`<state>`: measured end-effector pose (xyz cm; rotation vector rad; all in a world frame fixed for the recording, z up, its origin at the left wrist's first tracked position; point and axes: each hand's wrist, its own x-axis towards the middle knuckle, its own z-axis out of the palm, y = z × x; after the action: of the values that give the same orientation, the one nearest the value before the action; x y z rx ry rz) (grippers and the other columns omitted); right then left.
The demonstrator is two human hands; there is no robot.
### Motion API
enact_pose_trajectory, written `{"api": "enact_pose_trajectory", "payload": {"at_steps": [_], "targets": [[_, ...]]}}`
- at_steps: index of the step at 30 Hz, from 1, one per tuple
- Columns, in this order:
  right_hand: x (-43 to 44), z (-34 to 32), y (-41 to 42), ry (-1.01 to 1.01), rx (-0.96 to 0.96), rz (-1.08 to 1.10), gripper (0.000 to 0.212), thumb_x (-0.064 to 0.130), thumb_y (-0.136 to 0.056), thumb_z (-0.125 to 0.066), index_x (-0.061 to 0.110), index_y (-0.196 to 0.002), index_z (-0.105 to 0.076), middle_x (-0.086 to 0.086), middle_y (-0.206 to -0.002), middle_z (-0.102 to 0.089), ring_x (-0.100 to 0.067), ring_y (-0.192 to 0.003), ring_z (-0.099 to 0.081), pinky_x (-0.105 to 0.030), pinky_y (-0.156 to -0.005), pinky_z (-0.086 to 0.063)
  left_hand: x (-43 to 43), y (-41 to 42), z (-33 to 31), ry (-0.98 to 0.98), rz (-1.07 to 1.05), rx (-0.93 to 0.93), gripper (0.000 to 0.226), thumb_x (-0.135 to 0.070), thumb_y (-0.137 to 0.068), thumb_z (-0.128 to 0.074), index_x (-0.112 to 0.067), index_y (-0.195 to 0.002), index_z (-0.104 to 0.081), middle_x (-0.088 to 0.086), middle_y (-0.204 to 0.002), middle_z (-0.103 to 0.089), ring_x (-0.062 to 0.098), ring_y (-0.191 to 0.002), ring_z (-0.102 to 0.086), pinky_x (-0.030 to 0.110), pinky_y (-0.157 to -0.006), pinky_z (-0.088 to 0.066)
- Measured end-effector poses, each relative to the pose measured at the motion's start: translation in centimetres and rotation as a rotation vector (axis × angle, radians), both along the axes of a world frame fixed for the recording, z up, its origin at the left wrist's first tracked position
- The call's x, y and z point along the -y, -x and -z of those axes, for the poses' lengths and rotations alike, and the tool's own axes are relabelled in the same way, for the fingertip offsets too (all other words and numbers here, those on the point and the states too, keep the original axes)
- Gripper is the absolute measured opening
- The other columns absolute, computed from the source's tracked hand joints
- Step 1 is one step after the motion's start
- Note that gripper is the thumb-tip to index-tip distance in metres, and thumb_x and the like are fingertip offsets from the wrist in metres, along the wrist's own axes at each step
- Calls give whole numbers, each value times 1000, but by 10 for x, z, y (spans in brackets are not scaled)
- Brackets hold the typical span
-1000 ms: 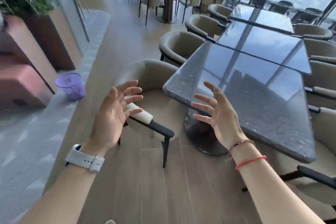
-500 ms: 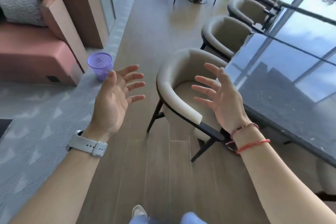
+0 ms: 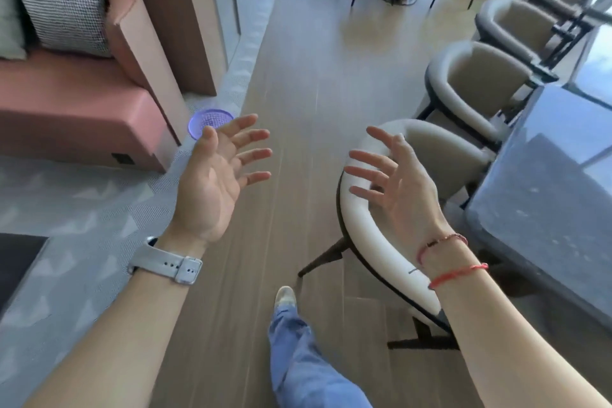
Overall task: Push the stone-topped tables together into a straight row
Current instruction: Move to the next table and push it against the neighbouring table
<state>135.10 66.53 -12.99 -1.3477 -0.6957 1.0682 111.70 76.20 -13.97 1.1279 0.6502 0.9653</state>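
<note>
A dark stone-topped table (image 3: 543,195) fills the right edge of the head view, its glossy top mirroring the windows. A second stone top (image 3: 596,76) shows only as a sliver behind it. My left hand (image 3: 217,175) is raised over the wooden floor, palm up, fingers spread and empty. My right hand (image 3: 397,189) is also open and empty, held above the curved back of the nearest beige chair (image 3: 364,242), well left of the table and touching nothing.
Beige armchairs (image 3: 477,83) line the table's left side. A pink sofa (image 3: 79,116) with a cushion stands at left, with a purple mesh bin (image 3: 208,122) beside a planter. A grey rug covers the left floor. My jeans leg and shoe (image 3: 288,298) step forward on the wooden aisle.
The view has swung left and down, away from the tables, which slid to the right edge. Both hands stay open and raised. My leg and shoe have come into view.
</note>
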Motion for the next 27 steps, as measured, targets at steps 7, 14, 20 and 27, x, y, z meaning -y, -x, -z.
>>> {"api": "enact_pose_trajectory", "payload": {"at_steps": [7,14,20,27], "targets": [[-150,-3,-44,7,-68,10,51,58,-88,-47,34,-130,-63,-10,-125,-69,-29,-112,-69,-54,-98,-53,-150,-48,-5,55,2,-76,62,-61,-93,-34,-19,-132,-58,5,-128,-64,26,-115,-59,50,-95,-45],[-254,-6,-78,14,-93,77,48,59,-88,-47,37,-125,-66,-9,-124,-70,-27,-111,-69,-55,-97,-54,-264,-91,-13,41,84,-100,95,-84,-63,-68,-21,-134,-57,8,-135,-62,28,-120,-58,51,-98,-45],[-335,2,-99,32,-82,182,50,59,-86,-45,36,-126,-64,-10,-126,-69,-28,-112,-68,-52,-97,-54,-368,-127,-7,29,189,-95,100,-85,-61,-67,-19,-136,-55,10,-136,-60,27,-120,-57,49,-96,-46],[-437,6,-118,28,-87,406,53,58,-88,-43,32,-130,-62,-11,-124,-69,-29,-111,-68,-49,-92,-56,-510,-177,5,41,407,-83,95,-85,-62,-68,-22,-133,-57,9,-135,-62,27,-119,-59,49,-95,-46]]}}
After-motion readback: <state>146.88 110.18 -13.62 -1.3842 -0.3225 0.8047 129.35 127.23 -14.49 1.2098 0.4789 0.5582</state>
